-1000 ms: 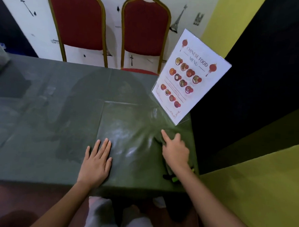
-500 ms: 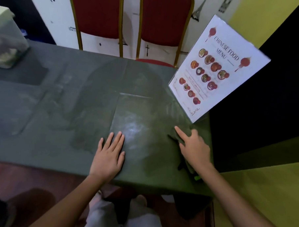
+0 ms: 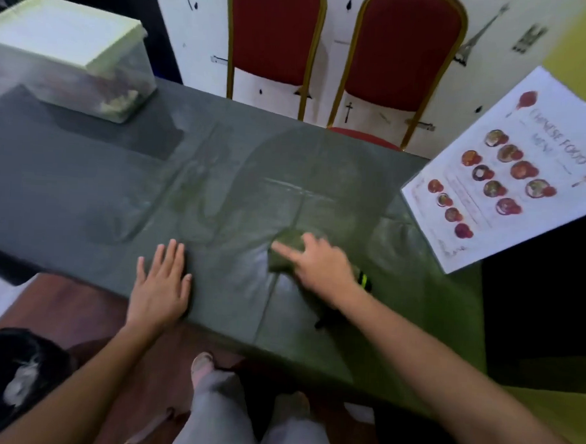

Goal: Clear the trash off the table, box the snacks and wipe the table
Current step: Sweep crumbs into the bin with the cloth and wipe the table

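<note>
1 head-worn wide-angle cam, looking fwd and steeply down over the near table edge.

Sits close above the dark green cloth-covered table; the wearer's forearms enter from the bottom, legs visible directly below. View faces across the tabletop to the 2 red-padded gold-framed chairs and the white wall behind. Frame reaches the clear plastic lidded box far left and the white laminated food menu sheet at right. Edges blurred. No 2nd view, so nothing shared.

Menu sheet, right of frame: heading reads "CHINESE FOOD MENU", blurred, last letters faint.
Smaller print on the sheet: too blurred to read.
Elsewhere in frame: no legible text.
</note>
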